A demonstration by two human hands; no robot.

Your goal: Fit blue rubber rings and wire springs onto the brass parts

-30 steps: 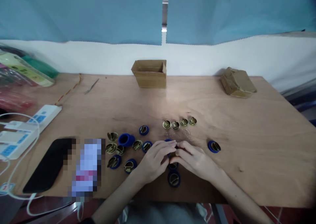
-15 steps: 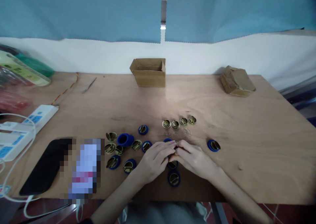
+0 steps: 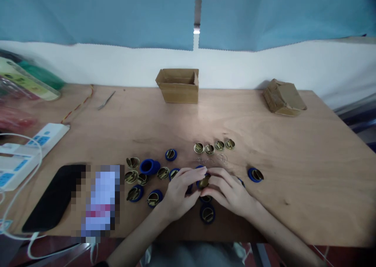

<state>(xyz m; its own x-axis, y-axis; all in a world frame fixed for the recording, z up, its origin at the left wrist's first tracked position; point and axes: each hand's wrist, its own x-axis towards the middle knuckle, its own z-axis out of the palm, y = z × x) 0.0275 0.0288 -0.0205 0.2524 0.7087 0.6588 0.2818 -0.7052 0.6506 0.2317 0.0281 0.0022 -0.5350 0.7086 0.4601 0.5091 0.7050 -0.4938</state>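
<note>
Left hand and right hand meet fingertip to fingertip around a rounded, dull-gold metal piece with blue beside it, low over the near middle of the table; whether either pinches it firmly, I cannot tell. Fingers cover its edges, and more blue-rimmed parts show only partly beneath the hands. A blue-rimmed disc lies nearer the person, its face crossed by a bar. Thin wire rings, hard to count, lie beyond. A screen is pixelated. The wooden tabletop meets a white wall under blue cloth, with an open cardboard box against it.
</note>
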